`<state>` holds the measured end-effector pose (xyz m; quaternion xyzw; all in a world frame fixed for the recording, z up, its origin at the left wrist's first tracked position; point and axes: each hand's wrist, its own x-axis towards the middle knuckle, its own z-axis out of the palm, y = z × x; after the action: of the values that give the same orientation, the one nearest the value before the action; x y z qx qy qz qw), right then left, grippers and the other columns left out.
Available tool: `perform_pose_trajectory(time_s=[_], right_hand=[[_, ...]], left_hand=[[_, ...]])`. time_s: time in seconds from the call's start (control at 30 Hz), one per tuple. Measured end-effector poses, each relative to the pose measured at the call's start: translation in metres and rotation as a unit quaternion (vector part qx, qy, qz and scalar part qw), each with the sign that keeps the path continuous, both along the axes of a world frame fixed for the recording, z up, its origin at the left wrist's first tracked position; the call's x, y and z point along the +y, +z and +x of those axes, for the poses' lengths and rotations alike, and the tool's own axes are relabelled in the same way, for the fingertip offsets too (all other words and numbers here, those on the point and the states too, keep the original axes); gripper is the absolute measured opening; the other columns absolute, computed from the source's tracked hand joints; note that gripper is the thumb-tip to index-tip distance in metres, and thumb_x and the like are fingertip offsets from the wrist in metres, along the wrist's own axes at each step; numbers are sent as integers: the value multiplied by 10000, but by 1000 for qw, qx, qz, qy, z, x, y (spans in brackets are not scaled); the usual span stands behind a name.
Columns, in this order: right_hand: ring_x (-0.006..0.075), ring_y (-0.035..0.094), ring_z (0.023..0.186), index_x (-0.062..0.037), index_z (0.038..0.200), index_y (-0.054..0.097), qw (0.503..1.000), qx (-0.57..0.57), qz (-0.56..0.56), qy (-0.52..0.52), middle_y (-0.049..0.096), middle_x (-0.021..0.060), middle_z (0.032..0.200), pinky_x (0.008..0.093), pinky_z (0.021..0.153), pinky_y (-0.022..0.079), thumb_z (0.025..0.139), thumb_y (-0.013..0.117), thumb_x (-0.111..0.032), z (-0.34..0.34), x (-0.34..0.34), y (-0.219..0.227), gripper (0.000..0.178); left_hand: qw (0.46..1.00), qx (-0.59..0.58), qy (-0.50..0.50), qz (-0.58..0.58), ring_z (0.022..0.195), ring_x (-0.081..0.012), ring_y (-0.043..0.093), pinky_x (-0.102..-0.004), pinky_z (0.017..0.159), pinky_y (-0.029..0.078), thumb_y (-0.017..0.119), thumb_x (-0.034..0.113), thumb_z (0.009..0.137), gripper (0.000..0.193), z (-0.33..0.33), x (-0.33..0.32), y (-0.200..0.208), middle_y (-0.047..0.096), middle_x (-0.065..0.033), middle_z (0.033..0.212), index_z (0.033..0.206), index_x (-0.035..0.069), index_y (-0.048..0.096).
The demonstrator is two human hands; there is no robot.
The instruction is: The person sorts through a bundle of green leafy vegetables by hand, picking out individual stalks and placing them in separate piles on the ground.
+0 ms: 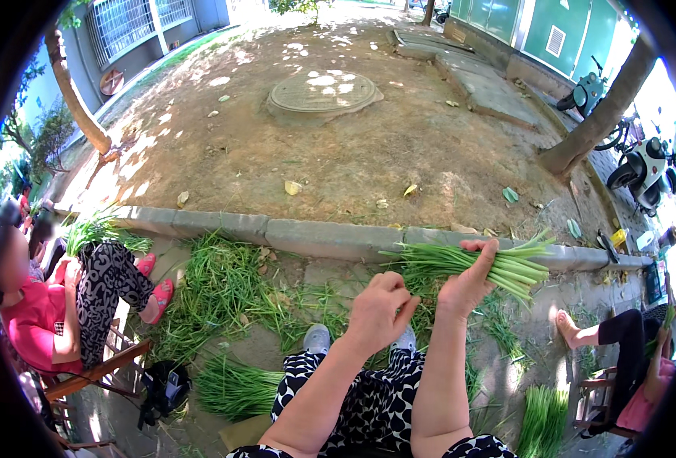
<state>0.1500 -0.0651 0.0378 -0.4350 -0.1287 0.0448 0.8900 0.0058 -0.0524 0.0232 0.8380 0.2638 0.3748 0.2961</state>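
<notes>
In the right hand [466,286], a grip closed partway round a bundle of green stalks [515,272], with thumb upright along the near side and the other fingers mostly hidden behind. Near it, lower and to the left, the left hand [383,309], fingers loosely curled; no telling from here about anything thin pinched inside.

Likely trouble, by judgement: stalks sliding out at either end, from too loose a hold on so thick a bunch with no tie in sight; stems creased, from squeezing too hard; strays lost among the litter below, from uneven gathering.

Held crosswise above the ground [490,393], in front of the curb [307,235]. Fresh-looking, long and slim; paler and thicker toward the right, fanned unevenly, with wispy ends straying upward; thinner and darker toward the left.

Farther left, a broad heap of loose green leaves [216,282] beside the curb. Lower left, another bunch [235,391] lying flat; lower right, a third bunch [542,420]. Between the forearms, patterned trousers [376,404].

Outermost, a seated person in pink [36,328] at left, another seated person [625,340] at right, and, past the curb, a round cover [322,91] in bare earth [429,153].
</notes>
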Motion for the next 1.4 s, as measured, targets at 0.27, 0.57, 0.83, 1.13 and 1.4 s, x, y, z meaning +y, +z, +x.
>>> perform_pose_trajectory(time_s=[0.27, 0.57, 0.83, 1.13, 1.4], right_hand=[[191, 518, 744, -67, 796, 476, 905, 322, 236, 149, 515, 42, 740, 359, 781, 456, 904, 582, -356, 28, -6, -22, 326], [200, 528, 705, -88, 777, 483, 867, 388, 261, 174, 525, 27, 711, 383, 779, 454, 908, 562, -369, 37, -6, -31, 320], [198, 532, 706, -95, 781, 486, 856, 407, 253, 194, 528, 24, 704, 391, 788, 449, 905, 564, -379, 24, -3, -27, 319], [209, 534, 711, -86, 779, 463, 839, 440, 272, 170, 520, 32, 715, 394, 783, 470, 930, 519, -385, 19, 2, -33, 339], [218, 545, 719, -76, 773, 447, 841, 451, 269, 127, 518, 35, 714, 419, 785, 490, 941, 495, -392, 43, -9, -34, 361]], left_hand=[[973, -164, -160, -12, 819, -242, 567, -324, 704, 469, 670, 46, 718, 111, 8, -4, 11, 638, -68, 922, 652, 9, 588], [903, -182, -102, -375, 594, -30, 512, -173, 536, 410, 641, 112, 863, 142, 16, -11, -15, 586, 14, 683, 805, -3, 583], [984, -30, 32, -175, 524, -72, 551, -244, 481, 412, 627, 94, 837, 108, 26, -13, -25, 577, -56, 569, 861, -11, 630], [769, -337, 61, -540, 443, -44, 401, -206, 425, 292, 614, 48, 804, 46, 30, -2, -32, 529, 39, 579, 827, 10, 627], [886, -210, 83, -405, 683, -54, 495, -180, 628, 384, 696, 68, 744, 256, 7, 15, -43, 576, 10, 778, 996, 32, 671]])
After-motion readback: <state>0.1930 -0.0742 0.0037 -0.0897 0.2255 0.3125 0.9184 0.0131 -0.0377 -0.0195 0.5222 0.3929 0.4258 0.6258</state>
